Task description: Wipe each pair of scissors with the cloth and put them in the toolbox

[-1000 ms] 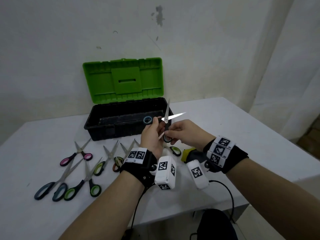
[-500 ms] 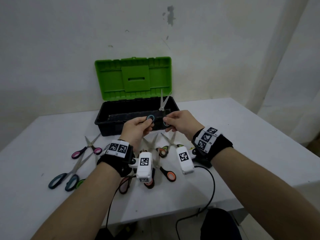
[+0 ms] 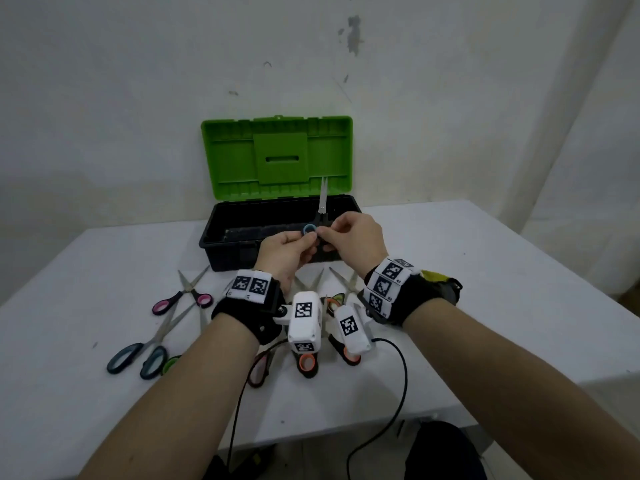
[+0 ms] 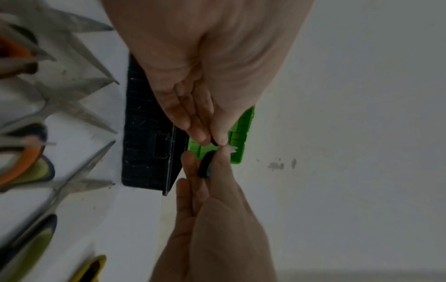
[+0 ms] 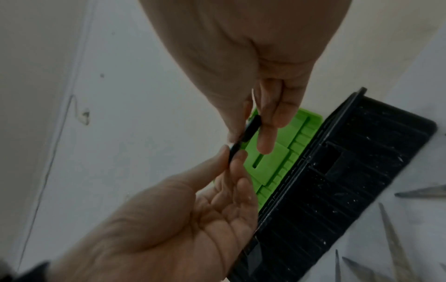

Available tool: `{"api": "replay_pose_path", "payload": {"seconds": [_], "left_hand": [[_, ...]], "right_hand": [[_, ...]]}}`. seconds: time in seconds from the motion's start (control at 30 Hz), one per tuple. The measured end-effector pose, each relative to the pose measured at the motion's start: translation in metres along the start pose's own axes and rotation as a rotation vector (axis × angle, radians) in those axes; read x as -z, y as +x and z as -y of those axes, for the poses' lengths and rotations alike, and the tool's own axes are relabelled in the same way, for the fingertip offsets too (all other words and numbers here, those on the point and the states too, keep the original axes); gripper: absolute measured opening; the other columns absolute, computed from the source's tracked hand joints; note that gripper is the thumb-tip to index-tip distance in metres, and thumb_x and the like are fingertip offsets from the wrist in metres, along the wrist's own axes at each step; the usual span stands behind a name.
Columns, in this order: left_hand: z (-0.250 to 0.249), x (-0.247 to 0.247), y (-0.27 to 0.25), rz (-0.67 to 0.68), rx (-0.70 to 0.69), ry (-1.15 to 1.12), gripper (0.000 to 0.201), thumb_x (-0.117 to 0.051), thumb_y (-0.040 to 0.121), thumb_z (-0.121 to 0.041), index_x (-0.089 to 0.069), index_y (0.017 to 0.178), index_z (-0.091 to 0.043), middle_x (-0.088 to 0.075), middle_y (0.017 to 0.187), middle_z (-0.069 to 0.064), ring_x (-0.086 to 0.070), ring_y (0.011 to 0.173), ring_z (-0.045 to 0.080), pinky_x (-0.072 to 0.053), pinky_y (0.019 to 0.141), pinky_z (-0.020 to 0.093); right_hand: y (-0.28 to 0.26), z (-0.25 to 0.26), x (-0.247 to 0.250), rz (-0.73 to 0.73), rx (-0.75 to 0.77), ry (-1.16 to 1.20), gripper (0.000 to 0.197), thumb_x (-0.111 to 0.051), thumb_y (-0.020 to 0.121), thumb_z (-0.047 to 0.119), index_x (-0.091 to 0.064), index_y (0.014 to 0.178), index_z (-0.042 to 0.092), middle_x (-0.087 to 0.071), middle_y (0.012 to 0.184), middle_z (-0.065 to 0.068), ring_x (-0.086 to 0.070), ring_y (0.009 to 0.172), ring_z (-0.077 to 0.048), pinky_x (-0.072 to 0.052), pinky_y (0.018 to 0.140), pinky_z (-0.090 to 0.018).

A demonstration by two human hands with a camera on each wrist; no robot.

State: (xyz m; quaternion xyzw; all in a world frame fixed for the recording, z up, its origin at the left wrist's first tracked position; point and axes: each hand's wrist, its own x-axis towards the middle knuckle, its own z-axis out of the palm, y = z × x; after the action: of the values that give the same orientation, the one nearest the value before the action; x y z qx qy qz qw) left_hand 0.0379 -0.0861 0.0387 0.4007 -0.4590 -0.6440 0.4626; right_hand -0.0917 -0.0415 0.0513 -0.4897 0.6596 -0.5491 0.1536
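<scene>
Here, a white table (image 3: 485, 271) carries a toolbox (image 3: 242, 251) with a black base and an upright green lid (image 3: 277, 154), standing open toward the far edge. In front of it, loose scissors lie spread on the tabletop: a pink-handled pair (image 3: 181, 299) and a dark teal-handled pair (image 3: 138, 355) to the left, orange-handled ones (image 3: 306, 363) nearer the middle, partly hidden by the wrists. A yellow-and-dark cloth (image 3: 441, 282) lies behind the right wrist. Both hands are raised just in front of the toolbox. The left hand (image 3: 285, 252) pinches one handle ring of the held scissors (image 3: 322, 206) between thumb and fingers; the right hand (image 3: 356, 242) pinches the other handle in the same way, remaining fingers loosely extended. The held scissors have black handles with a blue-lined ring, and the blades are closed together, pointing straight up in front of the green lid.
</scene>
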Motion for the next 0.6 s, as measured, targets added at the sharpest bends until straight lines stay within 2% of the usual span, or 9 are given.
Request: {"api": "replay_pose_path", "payload": {"seconds": [0.03, 0.1, 0.2, 0.3, 0.33, 0.4, 0.5, 0.57, 0.6], "left_hand": [[-0.002, -0.002, 0.0, 0.0, -0.047, 0.065, 0.01, -0.071, 0.089, -0.006, -0.068, 0.098, -0.004, -0.071, 0.086, 0.009, -0.066, 0.074, 0.014, -0.055, 0.071, 0.024], [-0.006, -0.004, 0.0, 0.02, -0.15, 0.202, 0.007, -0.071, 0.089, -0.005, -0.065, 0.092, -0.006, -0.072, 0.088, 0.011, -0.067, 0.076, 0.015, -0.056, 0.073, 0.025], [-0.011, -0.004, 0.002, 0.061, -0.283, 0.392, 0.013, -0.073, 0.086, -0.004, -0.06, 0.086, -0.007, -0.072, 0.086, 0.012, -0.069, 0.074, 0.015, -0.056, 0.073, 0.027], [-0.013, -0.001, 0.006, 0.094, -0.332, 0.471, 0.017, -0.076, 0.083, -0.003, -0.061, 0.083, -0.01, -0.073, 0.089, 0.014, -0.072, 0.084, 0.023, -0.058, 0.082, 0.034], [-0.014, 0.001, 0.007, 0.117, -0.332, 0.475, 0.017, -0.077, 0.082, -0.004, -0.063, 0.085, -0.012, -0.074, 0.091, 0.012, -0.072, 0.088, 0.023, -0.058, 0.086, 0.036], [-0.017, 0.011, 0.014, 0.136, -0.315, 0.509, 0.02, -0.079, 0.083, -0.012, -0.066, 0.097, -0.018, -0.074, 0.096, 0.003, -0.071, 0.094, 0.016, -0.055, 0.091, 0.034], [-0.028, 0.041, 0.035, -0.006, -0.33, 0.614, 0.025, -0.071, 0.089, -0.027, -0.067, 0.114, -0.022, -0.071, 0.107, -0.002, -0.066, 0.102, 0.015, -0.051, 0.098, 0.035], [-0.038, 0.067, 0.052, -0.122, -0.358, 0.721, 0.031, -0.065, 0.094, -0.028, -0.066, 0.122, -0.015, -0.069, 0.12, 0.004, -0.062, 0.113, 0.02, -0.045, 0.105, 0.035], [-0.042, 0.08, 0.061, -0.168, -0.362, 0.774, 0.034, -0.062, 0.095, -0.027, -0.065, 0.125, -0.012, -0.067, 0.126, 0.007, -0.06, 0.118, 0.022, -0.043, 0.107, 0.034]], "right_hand": [[0.001, 0.0, 0.0, 0.003, -0.001, -0.022, 0.025, -0.076, 0.081, 0.034, -0.069, 0.077, 0.01, -0.071, 0.068, 0.0, -0.069, 0.062, -0.009, -0.051, 0.056, -0.017], [0.005, -0.002, 0.0, 0.025, -0.061, -0.009, 0.03, -0.076, 0.078, 0.044, -0.075, 0.074, 0.014, -0.071, 0.064, 0.002, -0.068, 0.066, -0.009, -0.055, 0.066, -0.025], [0.016, -0.001, -0.001, 0.051, -0.141, 0.04, 0.038, -0.081, 0.066, 0.049, -0.076, 0.079, 0.013, -0.073, 0.07, -0.001, -0.069, 0.074, -0.014, -0.059, 0.073, -0.036], [0.026, 0.006, 0.002, 0.08, -0.132, -0.057, 0.033, -0.082, 0.07, 0.038, -0.075, 0.086, 0.01, -0.069, 0.074, -0.001, -0.063, 0.068, -0.01, -0.049, 0.059, -0.024], [0.029, 0.009, 0.004, 0.069, -0.104, -0.112, 0.028, -0.079, 0.074, 0.037, -0.075, 0.085, 0.012, -0.067, 0.071, 0.002, -0.06, 0.064, -0.007, -0.043, 0.054, -0.019], [0.035, 0.012, 0.007, 0.056, -0.055, -0.22, 0.023, -0.075, 0.08, 0.035, -0.074, 0.081, 0.013, -0.062, 0.064, 0.004, -0.057, 0.06, -0.007, -0.037, 0.049, -0.017], [0.046, 0.012, 0.009, 0.116, -0.057, -0.407, 0.031, -0.072, 0.085, 0.034, -0.073, 0.082, 0.003, -0.066, 0.07, -0.006, -0.061, 0.07, -0.019, -0.046, 0.057, -0.025], [0.06, 0.009, 0.007, 0.129, -0.069, -0.515, 0.041, -0.071, 0.085, 0.036, -0.073, 0.087, -0.004, -0.071, 0.081, -0.015, -0.066, 0.078, -0.026, -0.054, 0.068, -0.033], [0.067, 0.007, 0.005, 0.13, -0.075, -0.565, 0.043, -0.071, 0.083, 0.038, -0.071, 0.088, -0.004, -0.071, 0.084, -0.016, -0.066, 0.08, -0.027, -0.054, 0.069, -0.034]]}}
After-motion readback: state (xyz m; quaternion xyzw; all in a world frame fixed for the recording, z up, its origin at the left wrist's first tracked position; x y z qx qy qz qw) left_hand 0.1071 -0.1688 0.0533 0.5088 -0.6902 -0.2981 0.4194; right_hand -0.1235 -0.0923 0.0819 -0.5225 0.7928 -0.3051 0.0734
